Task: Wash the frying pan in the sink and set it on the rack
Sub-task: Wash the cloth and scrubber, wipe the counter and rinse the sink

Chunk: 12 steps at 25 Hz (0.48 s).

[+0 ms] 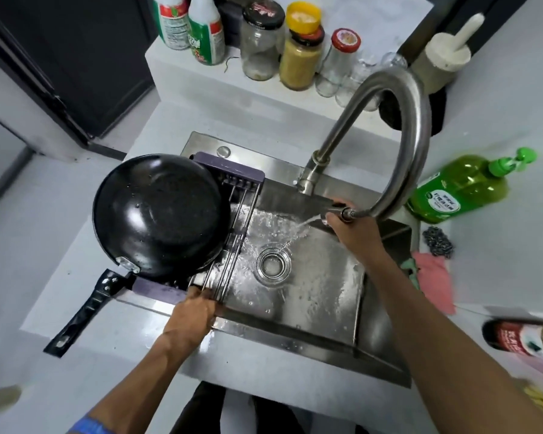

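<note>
Closest to the camera, the left hand (192,311) sits at the near edge of the sink (298,335), fingers curled over the near ends of the rack (232,220) rods where they meet the rim. The frying pan (160,214) is already on that rack, upside down, wet black bottom facing up. It takes up pretty much the whole left part of the rack, and its handle (82,311) pokes out over the near-left counter, past the sink edge.

The right half of the basin is open, just water pooling around the drain (273,261). The right hand (351,228) is out over the far-right part of the basin, gripping the pull-out faucet (411,145) head, with water streaming out leftward toward the drain. The faucet's big loop arches right over that arm.

On the right counter, near the sink edge: a pink cloth (436,280), a steel scrubber (438,241) and a green soap bottle (461,186) lying tilted. Farthest back, the raised ledge holds a row of jars (301,61) and bottles.
</note>
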### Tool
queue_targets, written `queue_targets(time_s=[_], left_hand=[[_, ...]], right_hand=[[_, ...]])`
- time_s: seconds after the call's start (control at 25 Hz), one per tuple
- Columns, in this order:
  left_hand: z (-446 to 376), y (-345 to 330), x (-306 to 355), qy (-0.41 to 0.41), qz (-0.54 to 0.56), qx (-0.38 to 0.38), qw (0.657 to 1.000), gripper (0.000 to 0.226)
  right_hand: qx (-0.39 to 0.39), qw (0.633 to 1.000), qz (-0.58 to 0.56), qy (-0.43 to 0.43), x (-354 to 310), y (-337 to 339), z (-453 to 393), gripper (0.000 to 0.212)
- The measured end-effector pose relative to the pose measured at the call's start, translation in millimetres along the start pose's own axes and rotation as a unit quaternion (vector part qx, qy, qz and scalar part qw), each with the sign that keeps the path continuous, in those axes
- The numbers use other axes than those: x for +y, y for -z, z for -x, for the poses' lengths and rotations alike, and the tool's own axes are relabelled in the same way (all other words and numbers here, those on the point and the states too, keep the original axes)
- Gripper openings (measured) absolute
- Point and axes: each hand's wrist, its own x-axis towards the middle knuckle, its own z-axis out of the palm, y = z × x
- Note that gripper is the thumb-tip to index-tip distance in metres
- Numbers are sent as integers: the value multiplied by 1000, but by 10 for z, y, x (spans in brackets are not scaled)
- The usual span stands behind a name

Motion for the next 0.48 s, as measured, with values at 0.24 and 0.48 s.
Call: queue_targets(time_s=[0.24, 0.48], left_hand=[[36, 102, 71, -3, 10, 21, 1000, 39], [60, 122, 137, 7, 22, 11, 1000, 39]], right_hand=[[-1, 986, 147, -84, 594, 583, -119, 25], [-76, 960, 244, -110, 795, 879, -80, 28]])
